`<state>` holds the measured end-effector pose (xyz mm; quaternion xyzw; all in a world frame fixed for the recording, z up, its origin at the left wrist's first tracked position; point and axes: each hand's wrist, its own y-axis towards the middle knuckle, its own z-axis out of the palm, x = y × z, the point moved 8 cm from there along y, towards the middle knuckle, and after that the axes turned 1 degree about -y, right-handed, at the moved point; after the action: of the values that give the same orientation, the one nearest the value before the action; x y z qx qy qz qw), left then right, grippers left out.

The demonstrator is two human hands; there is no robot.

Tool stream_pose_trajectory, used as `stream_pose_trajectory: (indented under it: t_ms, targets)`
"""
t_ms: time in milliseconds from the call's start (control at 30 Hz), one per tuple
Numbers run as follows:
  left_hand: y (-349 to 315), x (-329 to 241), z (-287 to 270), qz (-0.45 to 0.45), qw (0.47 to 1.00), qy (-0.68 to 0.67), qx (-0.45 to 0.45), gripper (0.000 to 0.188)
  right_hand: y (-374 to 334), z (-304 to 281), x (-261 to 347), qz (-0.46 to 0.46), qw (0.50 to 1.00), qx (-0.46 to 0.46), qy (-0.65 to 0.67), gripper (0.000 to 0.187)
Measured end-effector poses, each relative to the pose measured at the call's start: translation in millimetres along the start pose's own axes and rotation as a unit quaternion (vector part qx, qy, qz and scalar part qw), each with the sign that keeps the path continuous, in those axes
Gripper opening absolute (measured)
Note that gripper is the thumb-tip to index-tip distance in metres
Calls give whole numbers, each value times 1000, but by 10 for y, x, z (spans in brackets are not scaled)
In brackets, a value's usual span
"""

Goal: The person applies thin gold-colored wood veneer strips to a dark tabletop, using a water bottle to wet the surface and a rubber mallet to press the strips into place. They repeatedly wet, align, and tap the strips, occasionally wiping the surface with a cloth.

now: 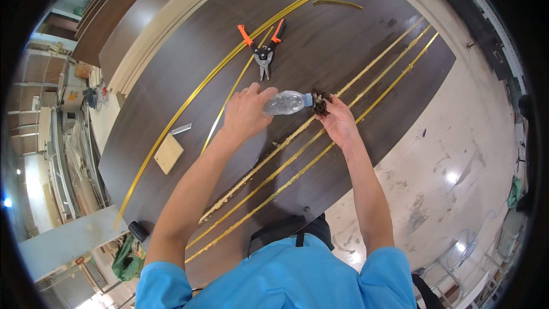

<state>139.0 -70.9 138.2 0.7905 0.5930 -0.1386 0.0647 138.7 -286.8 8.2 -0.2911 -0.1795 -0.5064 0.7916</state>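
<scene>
My left hand [247, 111] is closed around a clear plastic bottle [286, 103] with a blue neck or cap, tilted on its side. The bottle's blue end touches a dark crumpled wad [319, 105], perhaps a dirty rag, pinched in the fingers of my right hand [341, 123]. Both hands are over a dark brown panel [394, 51]. Beneath them run three gold strips [297, 133], edged with ragged, crumbly yellowish residue. Liquid in the bottle cannot be made out.
Tin snips [263, 54] with orange-and-black handles lie open beyond my left hand, across a thin gold strip [216, 121]. Long gold strips [189, 94] curve along the far side. A small wooden board [168, 154] lies at left, and a short loose strip [338, 3] at the far right.
</scene>
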Motion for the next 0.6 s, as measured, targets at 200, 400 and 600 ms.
stream_pose_trajectory:
  t_ms: [200,400,600]
  targets:
    - [82,-14,-22,9,998,58,-4,56,34,-87,-47,-4,1000,10,25,23]
    - [128,-51,-8,18,998,60,-17,56,91,-80,-11,-15,999,27,41,23]
    - [128,-21,92,4,1000,17,-21,58,89,-156,-78,15,999,-22,45,16]
